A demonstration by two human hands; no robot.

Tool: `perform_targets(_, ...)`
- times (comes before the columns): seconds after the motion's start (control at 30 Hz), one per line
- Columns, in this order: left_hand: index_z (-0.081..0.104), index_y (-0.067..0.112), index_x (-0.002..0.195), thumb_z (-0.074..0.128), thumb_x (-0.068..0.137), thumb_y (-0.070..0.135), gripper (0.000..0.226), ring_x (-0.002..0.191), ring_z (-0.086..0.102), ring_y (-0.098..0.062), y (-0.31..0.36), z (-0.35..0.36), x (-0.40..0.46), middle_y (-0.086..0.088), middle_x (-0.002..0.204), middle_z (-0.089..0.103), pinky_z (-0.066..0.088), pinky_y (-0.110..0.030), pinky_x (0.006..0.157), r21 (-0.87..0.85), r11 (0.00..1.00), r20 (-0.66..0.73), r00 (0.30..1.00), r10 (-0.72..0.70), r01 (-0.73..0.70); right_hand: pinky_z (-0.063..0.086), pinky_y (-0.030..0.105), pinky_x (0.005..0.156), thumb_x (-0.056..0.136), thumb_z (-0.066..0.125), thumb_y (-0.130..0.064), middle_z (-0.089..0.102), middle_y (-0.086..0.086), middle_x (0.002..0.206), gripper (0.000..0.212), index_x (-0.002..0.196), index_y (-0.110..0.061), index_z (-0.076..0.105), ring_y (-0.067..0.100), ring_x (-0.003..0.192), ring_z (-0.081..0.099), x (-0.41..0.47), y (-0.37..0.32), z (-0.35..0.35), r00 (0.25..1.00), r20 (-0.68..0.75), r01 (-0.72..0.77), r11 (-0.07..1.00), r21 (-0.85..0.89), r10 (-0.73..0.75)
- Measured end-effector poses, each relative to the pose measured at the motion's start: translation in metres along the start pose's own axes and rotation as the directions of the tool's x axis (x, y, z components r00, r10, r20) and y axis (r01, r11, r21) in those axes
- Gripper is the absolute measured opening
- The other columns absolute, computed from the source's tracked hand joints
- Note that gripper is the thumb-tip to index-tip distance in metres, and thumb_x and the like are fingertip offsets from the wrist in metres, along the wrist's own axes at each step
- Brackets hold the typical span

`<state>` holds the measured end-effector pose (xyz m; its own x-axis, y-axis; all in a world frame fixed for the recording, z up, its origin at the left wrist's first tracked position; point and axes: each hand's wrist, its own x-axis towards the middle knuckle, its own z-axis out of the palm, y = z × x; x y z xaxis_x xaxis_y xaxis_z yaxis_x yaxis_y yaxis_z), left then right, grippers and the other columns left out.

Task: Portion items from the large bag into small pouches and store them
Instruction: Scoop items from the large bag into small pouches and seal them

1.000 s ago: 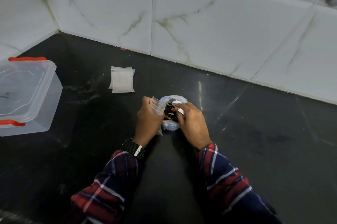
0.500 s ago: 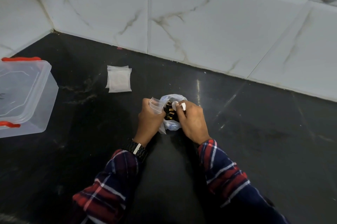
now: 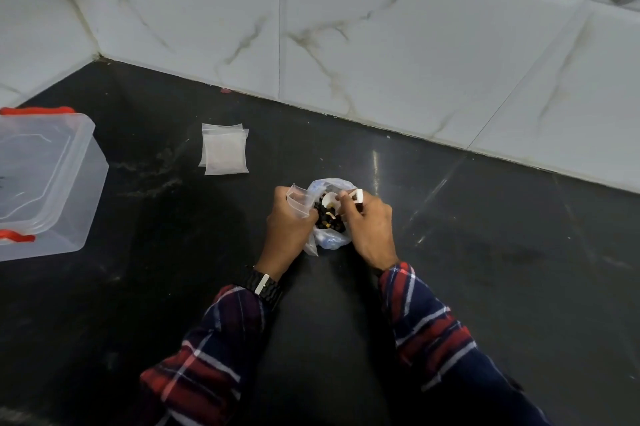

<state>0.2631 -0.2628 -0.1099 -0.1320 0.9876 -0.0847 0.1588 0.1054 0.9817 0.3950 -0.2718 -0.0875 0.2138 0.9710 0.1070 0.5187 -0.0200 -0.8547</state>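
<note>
A large clear plastic bag [image 3: 330, 241] sits open on the black counter, filled with small dark and yellowish items [image 3: 329, 217]. My left hand [image 3: 290, 228] grips a small clear pouch [image 3: 298, 201] at the bag's left side, its mouth held open and upward. My right hand [image 3: 372, 224] holds a small white scoop [image 3: 348, 197] by its handle, with the scoop's bowl down among the items in the bag. A stack of empty small pouches [image 3: 224, 152] lies flat on the counter, up and left of the bag.
A clear plastic storage box [image 3: 52, 190] with red latches stands at the left edge, lid on. White marbled wall tiles [image 3: 381, 44] bound the counter at the back and left. Bare black counter [image 3: 519, 252] spreads to the right and toward me.
My right hand has tilted the white scoop a little further into the bag's items. The left hand keeps its grip on the pouch. The camera view has shifted slightly.
</note>
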Motion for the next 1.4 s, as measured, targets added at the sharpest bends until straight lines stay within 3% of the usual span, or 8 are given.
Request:
perform_targets(0.2, 0.047, 0.013, 0.109, 0.067, 0.082, 0.009, 0.034, 0.092, 0.063, -0.018, 0.0, 0.001, 0.0, -0.002, 0.099, 0.063, 0.051, -0.032, 0.079, -0.013, 1.0, 0.009, 1.0, 0.004, -0.004, 0.046, 0.013, 0.056, 0.095, 0.054, -0.023, 0.069, 0.005, 0.07, 0.028, 0.078, -0.006, 0.069, 0.009, 0.062, 0.061, 0.001, -0.001, 0.0, 0.992, -0.066, -0.101, 0.99, 0.095, 0.107)
perform_targets(0.33, 0.048, 0.013, 0.107, 0.069, 0.081, 0.01, 0.034, 0.092, 0.063, -0.019, 0.002, 0.003, 0.0, -0.003, 0.099, 0.063, 0.049, -0.026, 0.075, 0.001, 1.0, 0.0, 1.0, 0.025, -0.025, 0.053, 0.025, 0.066, 0.092, 0.056, -0.02, 0.069, 0.002, 0.066, 0.021, 0.081, -0.012, 0.072, 0.009, 0.06, 0.062, 0.005, -0.001, -0.003, 0.96, -0.085, -0.231, 0.926, 0.297, 0.266)
perform_targets(0.57, 0.05, 0.019, 0.105, 0.074, 0.076, 0.013, 0.038, 0.096, 0.059, -0.02, 0.003, 0.004, -0.003, -0.005, 0.106, 0.059, 0.051, -0.03, 0.08, 0.111, 0.982, -0.001, 0.988, 0.155, -0.153, 0.053, 0.033, 0.064, 0.093, 0.055, -0.019, 0.068, 0.006, 0.068, 0.021, 0.08, -0.014, 0.071, 0.013, 0.062, 0.061, 0.003, -0.01, -0.02, 0.967, -0.068, -0.206, 0.908, 0.364, 0.247)
perform_targets(0.8, 0.053, 0.022, 0.112, 0.076, 0.075, 0.029, 0.044, 0.104, 0.053, -0.02, 0.004, 0.005, -0.003, 0.007, 0.109, 0.045, 0.05, -0.047, 0.088, 0.264, 0.944, -0.046, 0.975, 0.219, -0.199, 0.055, 0.027, 0.067, 0.094, 0.059, -0.02, 0.071, -0.005, 0.076, 0.013, 0.099, -0.017, 0.07, 0.007, 0.069, 0.067, -0.01, -0.037, -0.024, 0.987, -0.146, 0.102, 0.963, 0.251, -0.066)
perform_targets(0.9, 0.053, 0.021, 0.111, 0.075, 0.075, 0.033, 0.044, 0.106, 0.051, -0.021, 0.006, 0.005, -0.003, 0.005, 0.11, 0.046, 0.048, -0.048, 0.09, 0.269, 0.944, -0.045, 0.977, 0.209, -0.189, 0.051, 0.013, 0.076, 0.093, 0.061, -0.017, 0.068, -0.016, 0.098, 0.02, 0.112, -0.014, 0.068, -0.003, 0.089, 0.065, -0.017, -0.041, -0.022, 0.945, -0.126, 0.317, 0.941, 0.117, -0.303)
perform_targets(0.97, 0.055, 0.021, 0.109, 0.074, 0.075, 0.037, 0.042, 0.106, 0.05, -0.02, 0.006, 0.004, -0.003, 0.001, 0.112, 0.049, 0.046, -0.049, 0.091, 0.25, 0.951, -0.048, 0.979, 0.2, -0.182, 0.05, 0.015, 0.082, 0.093, 0.062, -0.015, 0.067, -0.012, 0.106, 0.023, 0.115, -0.015, 0.068, 0.0, 0.096, 0.064, -0.018, -0.036, -0.021, 0.903, -0.05, 0.427, 0.904, -0.014, -0.427)
perform_targets(1.07, 0.055, 0.022, 0.11, 0.071, 0.077, 0.041, 0.041, 0.11, 0.05, -0.02, 0.007, 0.004, -0.004, -0.001, 0.116, 0.051, 0.045, -0.049, 0.094, 0.214, 0.962, -0.044, 0.982, 0.185, -0.172, 0.05, 0.02, 0.083, 0.09, 0.062, -0.005, 0.069, -0.002, 0.11, 0.032, 0.119, -0.016, 0.066, 0.006, 0.1, 0.061, -0.019, -0.026, -0.019, 0.864, 0.058, 0.503, 0.855, -0.129, -0.5)
perform_targets(1.4, 0.051, 0.028, 0.1, 0.065, 0.07, 0.052, 0.041, 0.103, 0.056, -0.021, 0.011, 0.003, -0.006, 0.003, 0.111, 0.049, 0.051, -0.046, 0.088, 0.17, 0.976, -0.025, 0.99, 0.142, -0.135, 0.05, 0.03, 0.092, 0.086, 0.063, 0.001, 0.069, 0.003, 0.111, 0.037, 0.12, -0.013, 0.065, 0.015, 0.106, 0.062, -0.022, -0.022, -0.016, 0.81, 0.054, 0.585, 0.796, -0.159, -0.584)
